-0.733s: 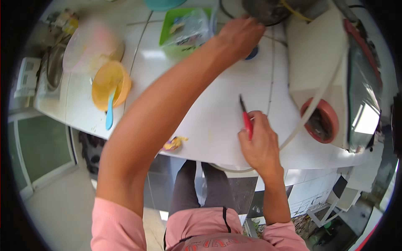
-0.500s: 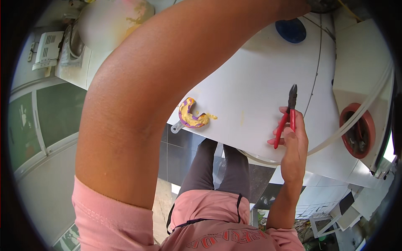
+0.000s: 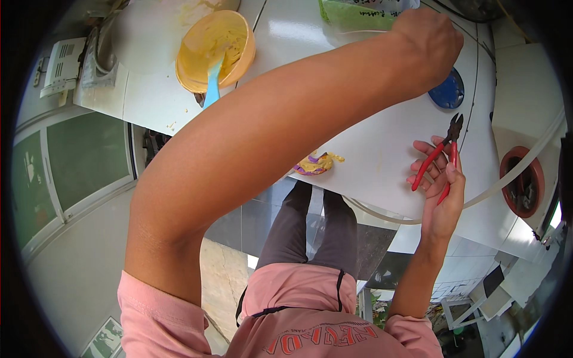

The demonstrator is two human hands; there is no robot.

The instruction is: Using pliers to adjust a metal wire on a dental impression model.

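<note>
From the head camera, pliers (image 3: 452, 136) lie at 3 o'clock in the right hand (image 3: 452, 194), thumb against one red handle, fingers loosely spread behind the other. Half a second on, their handles sit wider and the tips have parted, apparently leaving the tool ready to bite. The left hand (image 3: 431, 51), fingers curled, between 1 and 2 o'clock, has drawn back; whether it pinches anything cannot be told.

The white counter (image 3: 370, 140) has a soft, bright shine (image 3: 295, 33) on its far part. Left of the counter are green panels (image 3: 83, 149) in white frames. Grey tiles (image 3: 256, 215) show below it.
</note>
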